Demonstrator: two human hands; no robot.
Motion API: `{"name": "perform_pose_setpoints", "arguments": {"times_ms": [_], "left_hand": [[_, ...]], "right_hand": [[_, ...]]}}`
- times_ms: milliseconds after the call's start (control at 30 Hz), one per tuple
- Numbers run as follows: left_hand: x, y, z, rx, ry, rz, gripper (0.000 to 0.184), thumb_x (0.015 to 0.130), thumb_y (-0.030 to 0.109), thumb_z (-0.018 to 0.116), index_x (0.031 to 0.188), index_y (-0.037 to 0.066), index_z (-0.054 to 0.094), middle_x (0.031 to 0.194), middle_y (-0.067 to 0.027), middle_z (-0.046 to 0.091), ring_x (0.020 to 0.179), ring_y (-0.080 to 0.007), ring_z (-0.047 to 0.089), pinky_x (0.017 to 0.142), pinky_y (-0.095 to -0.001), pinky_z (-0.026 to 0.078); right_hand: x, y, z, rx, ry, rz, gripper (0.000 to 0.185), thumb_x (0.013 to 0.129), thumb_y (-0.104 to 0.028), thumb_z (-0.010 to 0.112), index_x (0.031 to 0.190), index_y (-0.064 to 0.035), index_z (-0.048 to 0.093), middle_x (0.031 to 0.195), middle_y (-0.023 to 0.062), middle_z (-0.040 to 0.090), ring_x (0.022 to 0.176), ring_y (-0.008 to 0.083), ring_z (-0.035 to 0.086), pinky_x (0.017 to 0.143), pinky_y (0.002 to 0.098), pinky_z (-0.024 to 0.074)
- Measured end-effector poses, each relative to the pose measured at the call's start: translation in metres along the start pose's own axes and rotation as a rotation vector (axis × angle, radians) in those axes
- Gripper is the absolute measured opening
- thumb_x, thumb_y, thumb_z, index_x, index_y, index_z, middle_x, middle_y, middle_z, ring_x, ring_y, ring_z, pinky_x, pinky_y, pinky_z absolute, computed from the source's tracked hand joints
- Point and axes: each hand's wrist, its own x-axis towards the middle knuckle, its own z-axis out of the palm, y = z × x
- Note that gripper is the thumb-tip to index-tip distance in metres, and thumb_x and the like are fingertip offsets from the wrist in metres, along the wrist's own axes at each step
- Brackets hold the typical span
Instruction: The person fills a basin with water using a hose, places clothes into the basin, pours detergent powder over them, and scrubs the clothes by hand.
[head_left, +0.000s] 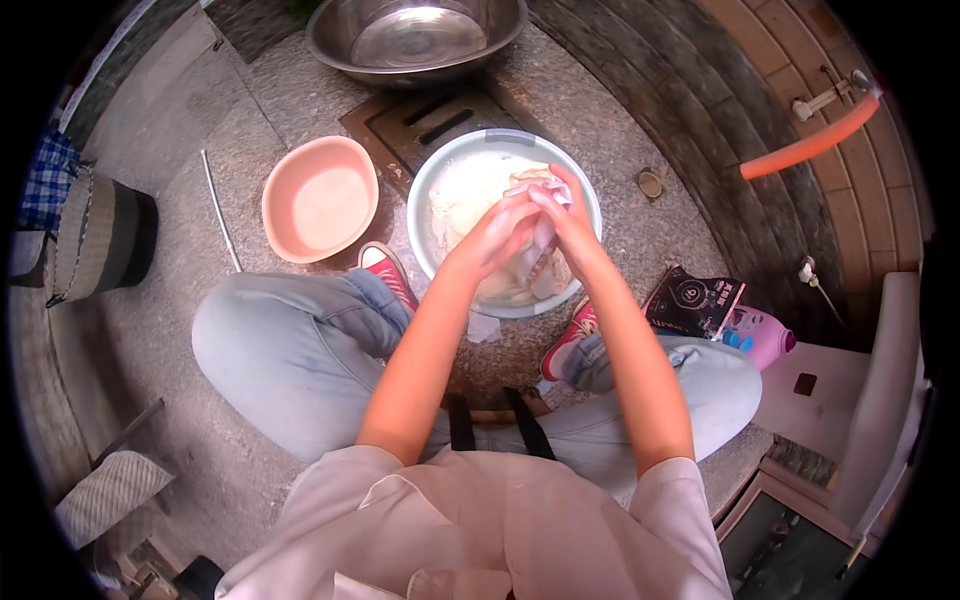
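Between my legs stands a pale blue-grey basin (420, 215) holding sudsy water and soaked whitish laundry (458, 205). Over its right half, my left hand (500, 235) and my right hand (570, 215) press together around a wet whitish cloth (541, 250). Part of this cloth hangs below my palms toward the water, and a bit shows above my fingers. Both hands look closed on it, though the fingers partly hide each other. The exact kind of garment cannot be made out.
A pink basin (320, 200) sits left, near a thin white stick (220, 210). Ahead are a large steel basin (415, 70) and a floor drain cover (440, 120). Right are a black packet (692, 303), a pink-purple bottle (765, 340) and an orange hose (810, 140). A woven basket (100, 240) stands far left.
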Motion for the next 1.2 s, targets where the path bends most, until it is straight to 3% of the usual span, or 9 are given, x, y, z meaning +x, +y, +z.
{"name": "perform_pose_setpoints", "arguments": {"times_ms": [200, 300, 367, 433, 500, 633, 767, 967, 1200], "left_hand": [[-0.002, 0.007, 0.006, 0.828, 0.247, 0.382, 0.08, 0.061, 0.02, 0.074, 0.128, 0.004, 0.033, 0.128, -0.0131, 0.038, 0.119, -0.0212, 0.036, 0.099, -0.0305, 0.028], [-0.001, 0.004, 0.013, 0.833, -0.086, 0.043, 0.084, 0.059, 0.019, 0.075, 0.129, 0.003, 0.03, 0.129, -0.0132, 0.036, 0.118, -0.0213, 0.035, 0.099, -0.03, 0.028], [-0.004, -0.01, 0.014, 0.809, 0.018, 0.223, 0.071, 0.061, 0.019, 0.075, 0.121, 0.002, 0.042, 0.118, -0.0116, 0.048, 0.106, -0.0186, 0.047, 0.092, -0.0286, 0.035], [-0.002, -0.011, 0.006, 0.682, -0.033, -0.175, 0.049, 0.065, 0.022, 0.073, 0.107, 0.001, 0.055, 0.097, -0.0064, 0.059, 0.088, -0.0137, 0.054, 0.081, -0.0261, 0.041], [-0.002, -0.01, -0.006, 0.719, 0.036, -0.093, 0.034, 0.069, 0.025, 0.071, 0.093, 0.002, 0.061, 0.081, -0.0011, 0.061, 0.075, -0.0089, 0.055, 0.072, -0.0234, 0.043], [-0.004, 0.004, -0.016, 0.655, 0.025, -0.069, 0.033, 0.071, 0.023, 0.069, 0.095, 0.002, 0.06, 0.082, -0.0022, 0.061, 0.072, -0.0074, 0.054, 0.064, -0.0214, 0.043], [-0.005, -0.002, -0.024, 0.466, 0.113, 0.016, 0.028, 0.078, 0.027, 0.06, 0.09, 0.002, 0.06, 0.077, -0.003, 0.059, 0.065, -0.009, 0.053, 0.057, -0.0206, 0.042], [-0.001, -0.003, -0.031, 0.281, 0.363, -0.092, 0.05, 0.087, 0.043, 0.04, 0.092, -0.003, 0.059, 0.088, -0.0103, 0.059, 0.079, -0.014, 0.054, 0.072, -0.0258, 0.042], [-0.001, -0.003, -0.023, 0.567, 0.187, -0.25, 0.05, 0.081, 0.048, 0.047, 0.1, 0.002, 0.058, 0.093, -0.0066, 0.059, 0.087, -0.0163, 0.054, 0.078, -0.0284, 0.042]], "right_hand": [[0.005, -0.019, -0.011, 0.41, 0.137, 0.02, 0.026, 0.078, 0.0, 0.043, 0.102, -0.0006, 0.053, 0.099, 0.0101, 0.055, 0.09, 0.0181, 0.053, 0.079, 0.0274, 0.0435], [-0.003, -0.042, -0.001, 0.531, -0.034, 0.125, 0.025, 0.081, -0.007, 0.041, 0.102, -0.0001, 0.053, 0.1, 0.0105, 0.054, 0.087, 0.019, 0.054, 0.079, 0.0282, 0.044], [-0.001, -0.059, 0.003, 0.525, -0.033, 0.084, 0.025, 0.083, -0.013, 0.038, 0.099, -0.0003, 0.052, 0.087, 0.0092, 0.056, 0.076, 0.0176, 0.054, 0.07, 0.0268, 0.045], [0.012, -0.076, -0.01, 0.62, -0.026, 0.111, 0.028, 0.087, -0.024, 0.036, 0.096, -0.0014, 0.05, 0.067, 0.0049, 0.05, 0.062, 0.0168, 0.049, 0.057, 0.0296, 0.0433], [0.032, -0.077, -0.041, 0.636, -0.037, 0.014, 0.032, 0.088, -0.03, 0.036, 0.092, -0.0017, 0.05, 0.06, 0.0029, 0.047, 0.056, 0.0153, 0.046, 0.05, 0.0286, 0.0392], [0.041, -0.052, -0.055, -0.166, 0.215, -0.217, 0.024, 0.082, -0.025, 0.048, 0.082, -0.0041, 0.06, 0.063, 0.0022, 0.052, 0.058, 0.0115, 0.05, 0.054, 0.0233, 0.0409], [0.02, -0.008, -0.044, -0.767, -0.308, -0.06, 0.04, 0.073, -0.032, 0.061, 0.103, -0.0051, 0.06, 0.102, 0.0178, 0.059, 0.097, 0.0255, 0.056, 0.082, 0.031, 0.0427], [0.003, 0.013, -0.035, -0.261, -0.633, 0.276, 0.032, 0.071, -0.017, 0.06, 0.099, -0.0023, 0.061, 0.093, 0.014, 0.061, 0.086, 0.0208, 0.057, 0.077, 0.0293, 0.0443], [0.041, 0.01, -0.052, -1.009, -0.074, 0.005, 0.022, 0.065, -0.006, 0.053, 0.084, -0.0055, 0.065, 0.076, 0.0187, 0.062, 0.073, 0.0313, 0.061, 0.069, 0.0371, 0.047]]}}
